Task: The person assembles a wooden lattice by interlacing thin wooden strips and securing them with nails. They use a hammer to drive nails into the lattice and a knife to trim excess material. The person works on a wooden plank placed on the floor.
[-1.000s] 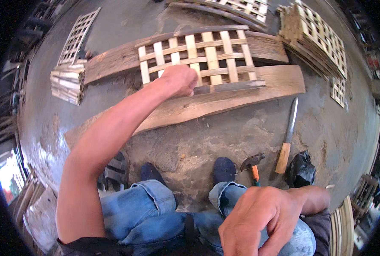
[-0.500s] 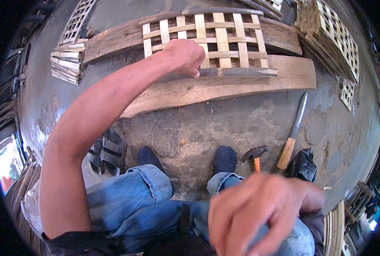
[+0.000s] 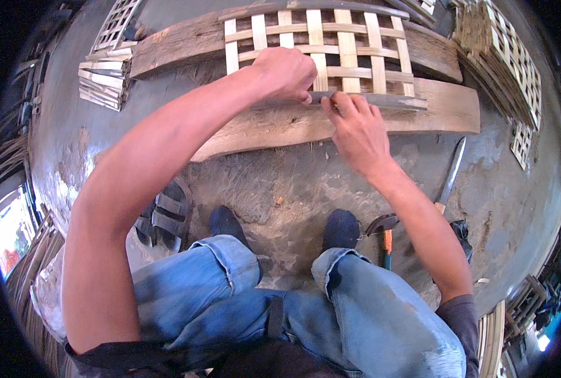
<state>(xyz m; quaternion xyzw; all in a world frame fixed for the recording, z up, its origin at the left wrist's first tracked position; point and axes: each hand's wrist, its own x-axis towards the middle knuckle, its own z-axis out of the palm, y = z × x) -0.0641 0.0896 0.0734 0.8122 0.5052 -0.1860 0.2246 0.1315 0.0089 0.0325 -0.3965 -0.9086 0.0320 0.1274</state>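
Observation:
A woven lattice panel of pale bamboo strips [image 3: 331,44] lies across two wooden planks [image 3: 444,110] on the concrete floor. My left hand [image 3: 286,72] is closed over the lattice's near edge, pinching a dark grey strip [image 3: 381,101] that runs along that edge. My right hand [image 3: 356,129] rests on the near plank with its fingertips touching the same strip just right of my left hand. Whether the right hand grips the strip is unclear. My knees in blue jeans and my dark socks fill the lower middle.
A long knife with a wooden handle [image 3: 450,176] and a hammer with an orange handle [image 3: 384,236] lie on the floor at right. Stacked lattice panels [image 3: 507,63] sit at far right, a bundle of strips [image 3: 101,85] at upper left, a sandal [image 3: 164,217] by my left knee.
My right hand has risen from near my lap to the lattice's near edge beside my left hand. The view has tilted so the lattice sits higher and closer.

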